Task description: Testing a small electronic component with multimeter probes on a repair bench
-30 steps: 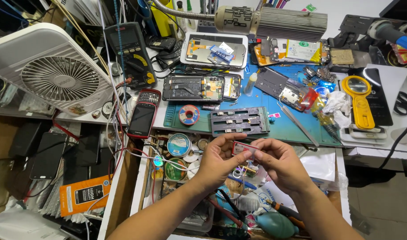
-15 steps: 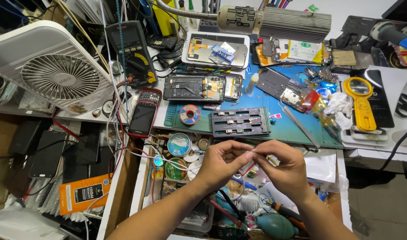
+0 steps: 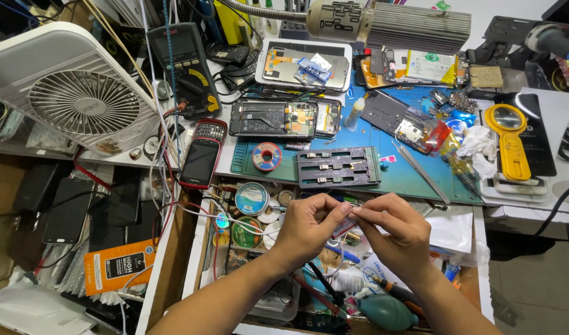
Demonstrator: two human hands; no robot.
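Left hand and right hand pinch one small, indistinct part above the crowded drawer; little free room, forearms cropped.

Both hands hover over a packed open drawer; tape rolls, wires and a teal blower crowd beneath; ahead, the grey clamp jig and solder spool sit on the blue mat, with a bare strip between jig and tweezers; left, a fan and red phone block the counter; right, white paper lies fairly open.
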